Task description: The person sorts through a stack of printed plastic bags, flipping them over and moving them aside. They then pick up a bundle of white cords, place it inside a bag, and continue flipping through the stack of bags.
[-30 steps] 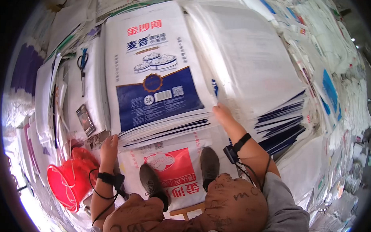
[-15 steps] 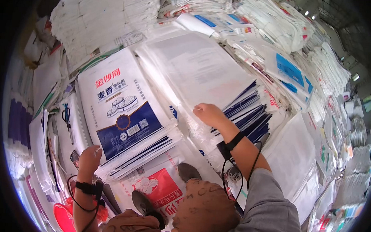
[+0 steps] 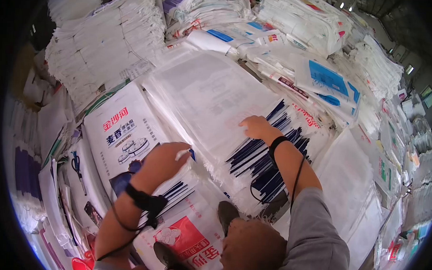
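Observation:
My left hand (image 3: 163,162) is above the lower part of a stack of printed flour sacks (image 3: 112,143), hiding part of the blue print. Its fingers are bent together, and a small white bit shows at their tips; I cannot make out what it is. On the lower edge of a second stack of white sacks (image 3: 205,92), laid blank side up, rests my right hand (image 3: 258,128) with curled fingers. Whether it pinches the top sack is hidden. Dark blue sack ends (image 3: 265,158) fan out below that hand. Both wrists wear black bands with cables.
Scissors (image 3: 77,166) and a phone-like object (image 3: 93,212) lie at left. Tall bundles of white sacks (image 3: 109,45) stand behind. Blue-printed sacks (image 3: 329,79) lie at back right. A red-printed sack (image 3: 186,236) is underfoot, beside my shoes (image 3: 227,214).
My left hand has moved from the left edge of the printed stack rightward and forward over it. My right hand stays near the white stack's lower edge. The view has shifted slightly.

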Demonstrator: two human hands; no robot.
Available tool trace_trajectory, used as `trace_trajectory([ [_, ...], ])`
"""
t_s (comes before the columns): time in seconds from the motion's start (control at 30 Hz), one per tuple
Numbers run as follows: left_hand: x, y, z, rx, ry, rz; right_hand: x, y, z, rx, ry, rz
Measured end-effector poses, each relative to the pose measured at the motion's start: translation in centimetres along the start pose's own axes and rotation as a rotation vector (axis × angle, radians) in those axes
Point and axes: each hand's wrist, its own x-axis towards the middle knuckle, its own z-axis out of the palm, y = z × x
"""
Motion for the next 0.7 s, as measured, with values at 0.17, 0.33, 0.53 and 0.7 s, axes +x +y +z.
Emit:
trace_trajectory([
  [0.17,5.4,-0.7,12.0,-0.058,-0.011,0.136,-2.9,1.8,5.2,0.125,0.171,-0.158],
  [0.33,9.1,0.4,20.7,-0.052,0.105,0.144,-6.6,-0.3,7.8,0.131,0.532,-0.077],
  [0.53,10.6,0.7,23.2,0.015,0.190,0.086,-6.4,0.1,7.5,0.209,0.604,-0.058],
  [0.7,11.0,0.5,22.7,-0.011,0.139,-0.023,-6.1,3.0,8.2,0.237,0.748,0.199],
])
